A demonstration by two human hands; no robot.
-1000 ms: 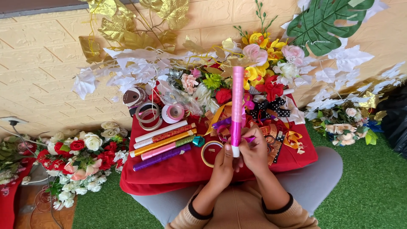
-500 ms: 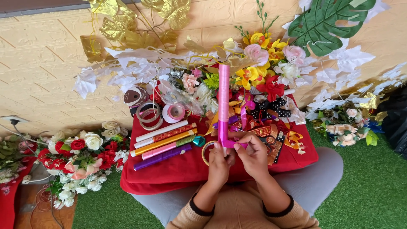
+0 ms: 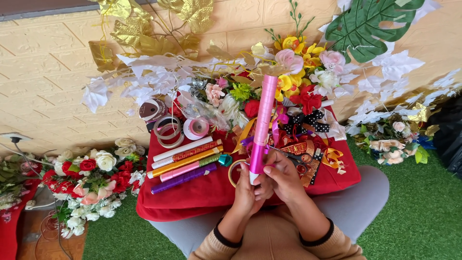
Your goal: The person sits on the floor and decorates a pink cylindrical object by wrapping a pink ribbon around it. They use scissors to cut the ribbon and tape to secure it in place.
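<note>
Seen from above: both hands, left and right, close their fingers around the base of a pink ribbon-wrapped stick, held upright over the red cloth; a steady low grip would likely keep wraps even.

The person wore a tan knitted sweater whose sleeves ended in dark ribbed cuffs above the bare left hand and right hand.

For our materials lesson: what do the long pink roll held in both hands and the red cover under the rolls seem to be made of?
Long pink roll: probably satin ribbon or glossy wrap on a white core; it shines. Red cover: looks like matte woven cloth; it drapes softly.
</note>
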